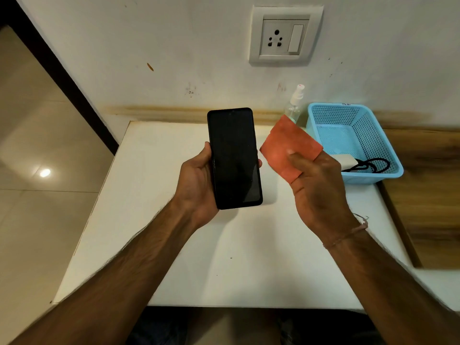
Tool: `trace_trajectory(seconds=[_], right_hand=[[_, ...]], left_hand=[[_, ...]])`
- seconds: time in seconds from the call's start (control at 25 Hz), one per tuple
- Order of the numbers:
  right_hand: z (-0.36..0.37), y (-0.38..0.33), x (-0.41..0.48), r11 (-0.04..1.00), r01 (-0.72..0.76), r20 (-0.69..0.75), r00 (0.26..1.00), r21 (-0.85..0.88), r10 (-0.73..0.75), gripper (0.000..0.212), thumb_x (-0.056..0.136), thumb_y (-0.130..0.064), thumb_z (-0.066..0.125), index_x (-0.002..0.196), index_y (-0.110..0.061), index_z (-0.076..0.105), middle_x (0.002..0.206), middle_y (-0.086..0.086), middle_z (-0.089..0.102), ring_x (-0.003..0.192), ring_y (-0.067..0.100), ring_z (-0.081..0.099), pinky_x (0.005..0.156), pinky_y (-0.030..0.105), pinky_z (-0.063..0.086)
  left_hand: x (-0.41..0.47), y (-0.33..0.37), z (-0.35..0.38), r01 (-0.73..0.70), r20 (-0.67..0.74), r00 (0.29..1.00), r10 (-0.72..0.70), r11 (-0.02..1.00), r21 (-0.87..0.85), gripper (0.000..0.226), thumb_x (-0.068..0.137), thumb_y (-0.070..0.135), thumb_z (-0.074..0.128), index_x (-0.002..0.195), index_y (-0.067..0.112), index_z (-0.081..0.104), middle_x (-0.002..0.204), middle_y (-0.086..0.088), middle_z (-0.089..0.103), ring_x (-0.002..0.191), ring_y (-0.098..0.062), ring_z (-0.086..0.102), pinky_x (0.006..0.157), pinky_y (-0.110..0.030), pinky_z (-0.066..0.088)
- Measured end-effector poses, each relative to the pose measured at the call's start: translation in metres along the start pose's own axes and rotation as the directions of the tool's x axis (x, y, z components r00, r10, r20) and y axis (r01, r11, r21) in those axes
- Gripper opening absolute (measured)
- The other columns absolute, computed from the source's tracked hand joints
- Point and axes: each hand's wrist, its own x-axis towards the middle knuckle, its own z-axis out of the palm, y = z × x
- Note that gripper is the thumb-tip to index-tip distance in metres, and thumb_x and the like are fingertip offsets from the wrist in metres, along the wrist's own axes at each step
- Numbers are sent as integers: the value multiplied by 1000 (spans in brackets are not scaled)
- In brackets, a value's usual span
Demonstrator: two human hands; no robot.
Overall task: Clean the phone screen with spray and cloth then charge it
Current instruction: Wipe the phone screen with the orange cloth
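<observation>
The person stands at a white surface (224, 257) pushed against the wall, both bare forearms reaching over it. The left hand (199, 180) holds a black phone (235, 158) up off the surface, upright with its dark screen facing the person. The grip is wrapped round it: the palm and thumb lie along the left edge, and a fingertip shows at the right edge. Just to the right, and apart from the phone, the right hand (316, 185) holds a folded orange cloth (286, 143). Its grip is a pinch, with the thumb pressed on top and the fingers underneath, hidden by the cloth. A thin thread bracelet (348, 236) circles that wrist. Behind the cloth a clear spray bottle (295, 105) with a white nozzle stands at the wall, its lower part hidden by the cloth. Just beside the bottle, on the right, sits a light blue plastic basket (333, 105). In it lie a white charger (344, 161) and a coiled black cable (373, 165). Higher on the wall, above the bottle, is a white wall socket (276, 38) with a rocker switch (295, 38) to its right. Glossy floor tiles (37, 195) show to the left.
</observation>
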Motion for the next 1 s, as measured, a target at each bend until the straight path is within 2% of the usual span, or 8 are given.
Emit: trace_trajectory(seconds=[0.12, 0.2, 0.28, 0.44, 0.56, 0.68, 0.88, 1.0], right_hand=[[12, -3, -13, 775, 480, 127, 872, -412, -472, 36, 99, -11, 53, 133, -18, 58, 128, -2, 65, 121, 10, 57, 104, 29, 46], [27, 5, -26, 562, 635, 310, 762, -530, -569, 36, 100, -9, 46, 135, -7, 55, 131, 9, 58, 124, 20, 52, 105, 28, 43], [41, 11, -37, 517, 633, 371, 766, -576, -525, 39, 102, -21, 41, 133, -4, 56, 127, 15, 57, 121, 26, 49, 105, 31, 43], [48, 27, -52, 325, 676, 509, 723, -662, -467, 53, 80, -2, 74, 130, 0, 58, 127, 20, 61, 119, 41, 55, 103, 48, 46], [38, 31, -64, 296, 662, 539, 740, -689, -402, 62, 65, 2, 85, 123, 3, 62, 119, 22, 65, 106, 45, 63, 87, 56, 54], [36, 12, -48, 271, 600, 488, 785, -752, -382, 54, 77, 9, 71, 129, 1, 58, 127, 20, 60, 115, 42, 56, 93, 50, 53], [71, -17, -6, 308, 542, 478, 838, -782, -263, 63, 88, 9, 45, 148, -4, 31, 158, 10, 27, 149, 25, 18, 121, 28, 13], [56, -3, -45, 262, 657, 623, 753, -707, -212, 71, 76, 20, 50, 143, 0, 40, 152, 17, 34, 143, 34, 28, 110, 33, 33]], left_hand=[[-2, 0, 0, 15, 32, 999, -15, 1000, -15, 61, 106, 52, 28, 135, 11, 64, 135, -17, 65, 122, -34, 64, 106, -47, 50], [-2, 0, 2, 8, 7, 1000, -8, 1000, -3, 57, 105, 53, 33, 132, 15, 67, 127, -13, 70, 112, -31, 69, 96, -45, 56], [-3, -1, 3, 13, -3, 1000, -13, 1000, 6, 58, 103, 55, 37, 136, 15, 63, 131, -13, 68, 115, -31, 67, 98, -45, 55], [-5, 2, 5, 73, 66, 995, -68, 995, -72, 70, 100, 59, 33, 147, 10, 49, 148, -16, 54, 139, -38, 48, 120, -50, 32], [-3, 4, 3, 77, 75, 995, -69, 990, -118, 71, 103, 58, 27, 148, 8, 47, 143, -17, 56, 130, -40, 51, 115, -50, 34], [-2, 5, 2, 32, 44, 999, -29, 998, -59, 64, 103, 56, 32, 142, 11, 57, 141, -15, 60, 127, -35, 57, 114, -50, 39], [-5, 6, 2, 20, 22, 1000, -19, 999, -27, 56, 103, 54, 38, 134, 17, 66, 136, -13, 66, 123, -31, 64, 109, -47, 46], [-7, 10, 1, 59, 102, 993, -51, 995, -78, 66, 104, 54, 29, 145, 9, 53, 147, -20, 54, 129, -34, 56, 114, -48, 38]])
